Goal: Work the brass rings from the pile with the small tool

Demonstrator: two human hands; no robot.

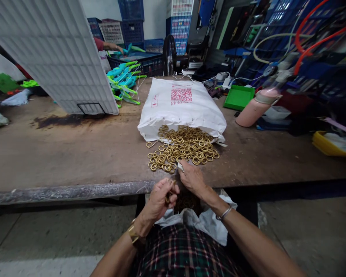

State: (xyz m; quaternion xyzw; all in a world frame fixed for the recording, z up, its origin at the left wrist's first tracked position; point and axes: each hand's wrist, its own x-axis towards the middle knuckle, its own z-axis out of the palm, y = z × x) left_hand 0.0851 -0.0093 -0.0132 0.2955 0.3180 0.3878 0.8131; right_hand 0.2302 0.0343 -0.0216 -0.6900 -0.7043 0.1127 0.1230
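My left hand (pixel 160 195) is closed in front of the table edge, its fingers curled round one or more brass-coloured rings (pixel 168 197); how many is hidden. Just right of it, my right hand (pixel 192 177) pinches a small pale flat piece (pixel 180 166) at the near side of a heap of brass-coloured rings (pixel 184 148). The heap spills from the mouth of a white woven sack (pixel 187 107) with red print, lying on the table. Below my hands, an open white bag (pixel 216 227) on my lap holds more rings, dark in the shadow.
The brown table (pixel 75 154) has a plastic-wrapped front edge. On the left stands a white ribbed panel (pixel 66 57), beside turquoise-and-green plastic parts (pixel 127 82). Right of the sack are a green tray (pixel 238 97), a pink bottle (pixel 256 107) and a yellow tray (pixel 331 145). A co-worker's hand (pixel 115 47) shows behind.
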